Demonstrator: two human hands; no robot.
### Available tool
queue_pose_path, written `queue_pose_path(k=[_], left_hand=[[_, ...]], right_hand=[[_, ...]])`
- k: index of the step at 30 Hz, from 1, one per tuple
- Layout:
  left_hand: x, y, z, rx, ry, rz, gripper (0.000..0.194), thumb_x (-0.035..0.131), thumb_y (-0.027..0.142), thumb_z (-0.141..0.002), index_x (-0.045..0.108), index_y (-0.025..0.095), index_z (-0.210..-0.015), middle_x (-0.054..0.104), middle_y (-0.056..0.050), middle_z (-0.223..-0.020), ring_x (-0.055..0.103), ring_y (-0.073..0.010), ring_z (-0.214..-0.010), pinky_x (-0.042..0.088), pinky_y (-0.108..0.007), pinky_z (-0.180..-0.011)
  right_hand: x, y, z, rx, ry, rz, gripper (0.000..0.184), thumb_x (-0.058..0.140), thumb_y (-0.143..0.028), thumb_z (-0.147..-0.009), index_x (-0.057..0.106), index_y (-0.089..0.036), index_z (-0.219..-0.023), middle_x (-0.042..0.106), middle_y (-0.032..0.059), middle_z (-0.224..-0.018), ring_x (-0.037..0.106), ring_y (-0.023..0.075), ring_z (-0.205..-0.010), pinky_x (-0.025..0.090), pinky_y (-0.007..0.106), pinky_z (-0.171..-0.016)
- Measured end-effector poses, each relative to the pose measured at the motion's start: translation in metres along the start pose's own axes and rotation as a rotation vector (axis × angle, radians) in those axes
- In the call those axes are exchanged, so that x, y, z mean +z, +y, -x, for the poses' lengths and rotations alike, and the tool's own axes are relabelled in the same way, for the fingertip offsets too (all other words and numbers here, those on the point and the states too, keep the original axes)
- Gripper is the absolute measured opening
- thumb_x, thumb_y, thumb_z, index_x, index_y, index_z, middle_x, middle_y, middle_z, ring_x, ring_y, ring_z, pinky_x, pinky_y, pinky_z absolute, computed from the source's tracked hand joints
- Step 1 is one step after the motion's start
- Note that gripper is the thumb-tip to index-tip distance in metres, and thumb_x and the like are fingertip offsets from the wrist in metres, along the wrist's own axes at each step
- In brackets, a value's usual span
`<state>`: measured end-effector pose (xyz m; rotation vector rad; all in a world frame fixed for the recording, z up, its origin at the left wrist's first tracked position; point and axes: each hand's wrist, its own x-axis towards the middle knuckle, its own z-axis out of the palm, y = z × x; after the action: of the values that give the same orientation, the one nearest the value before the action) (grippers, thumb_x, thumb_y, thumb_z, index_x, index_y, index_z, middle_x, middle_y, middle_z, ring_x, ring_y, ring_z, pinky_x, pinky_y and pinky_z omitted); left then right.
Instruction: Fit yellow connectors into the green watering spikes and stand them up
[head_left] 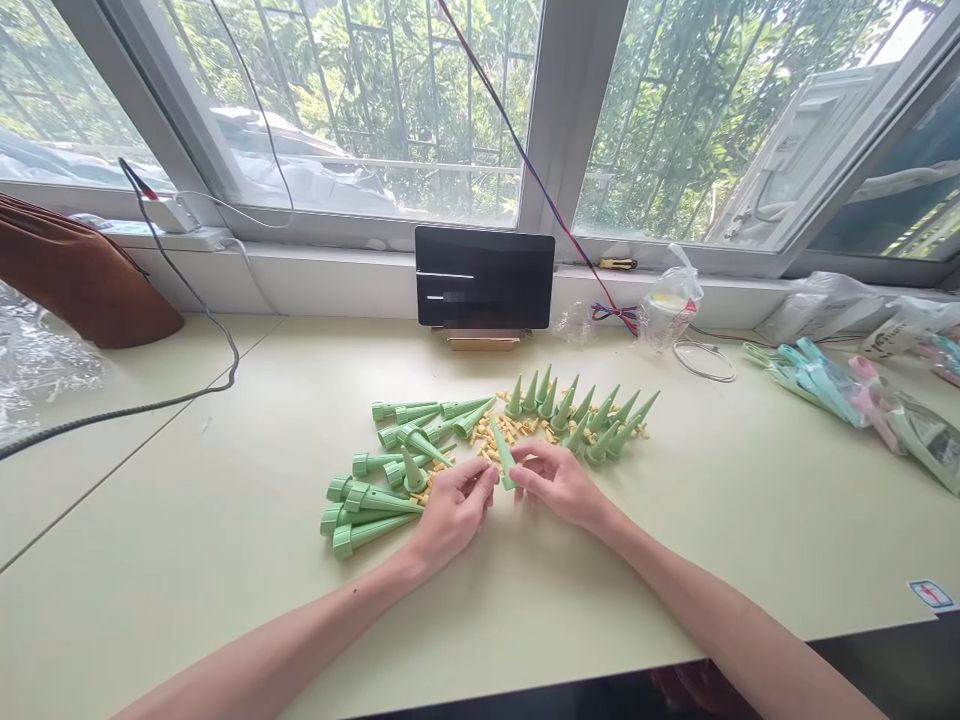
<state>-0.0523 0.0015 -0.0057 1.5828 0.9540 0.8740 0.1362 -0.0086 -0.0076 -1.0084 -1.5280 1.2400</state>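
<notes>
My right hand (551, 482) holds a green plastic spike (501, 450) with its point up and tilted to the left. Just left of it, my left hand (459, 502) is closed in a pinch; what its fingertips hold is too small to make out. Small yellow pieces (511, 430) lie scattered in a heap behind my hands. Several green spikes with ridged caps (371, 500) lie on their sides to the left, beside one short upright cone (413, 470). Toward the back right, several green cones (600, 415) stand upright in a cluster.
A dark tablet (485, 280) leans on a stand by the window. A black cable (225, 340) crosses the table's left side, near a brown bag (82, 275). To the right are a bagged white cup (667, 310), a coiled white cable (705, 365) and packaged coloured items (825, 385).
</notes>
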Motion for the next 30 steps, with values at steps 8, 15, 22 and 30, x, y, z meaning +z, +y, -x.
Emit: queue_pose_path(k=[8, 15, 22, 30], left_hand=[[0.000, 0.004, -0.001, -0.009, 0.011, 0.028, 0.038, 0.052, 0.046, -0.092, 0.051, 0.017, -0.067, 0.047, 0.005, -0.055, 0.042, -0.0064, -0.038, 0.033, -0.020, -0.040], [-0.001, 0.004, -0.002, -0.035, -0.014, 0.063, 0.037, 0.052, 0.047, -0.092, 0.056, 0.016, -0.072, 0.048, 0.005, -0.055, 0.043, -0.0067, -0.038, 0.034, -0.020, -0.039], [-0.001, 0.007, 0.000, -0.029, -0.018, 0.064, 0.040, 0.055, 0.047, -0.090, 0.051, 0.017, -0.065, 0.045, 0.006, -0.052, 0.042, -0.0066, -0.038, 0.033, -0.020, -0.039], [0.000, 0.013, 0.001, -0.048, -0.025, 0.058, 0.041, 0.053, 0.049, -0.091, 0.050, 0.018, -0.065, 0.045, 0.006, -0.047, 0.040, -0.0069, -0.038, 0.033, -0.020, -0.040]], right_hand=[[-0.002, -0.003, 0.000, -0.185, 0.037, 0.134, 0.029, 0.070, -0.030, -0.087, 0.072, -0.025, -0.115, 0.062, 0.0063, -0.103, 0.064, 0.0157, -0.081, 0.056, 0.027, -0.065], [-0.002, -0.002, -0.001, -0.331, 0.088, 0.200, 0.028, 0.068, -0.021, -0.088, 0.074, -0.031, -0.114, 0.064, 0.0076, -0.108, 0.061, 0.0202, -0.100, 0.055, 0.030, -0.072], [-0.003, -0.006, -0.001, -0.360, 0.071, 0.239, 0.030, 0.066, -0.018, -0.090, 0.074, -0.033, -0.115, 0.064, 0.0075, -0.112, 0.060, 0.0204, -0.105, 0.053, 0.033, -0.081], [-0.003, -0.004, -0.001, -0.407, 0.104, 0.250, 0.024, 0.063, -0.019, -0.093, 0.077, -0.033, -0.107, 0.066, 0.0070, -0.112, 0.063, 0.0202, -0.103, 0.053, 0.035, -0.083]])
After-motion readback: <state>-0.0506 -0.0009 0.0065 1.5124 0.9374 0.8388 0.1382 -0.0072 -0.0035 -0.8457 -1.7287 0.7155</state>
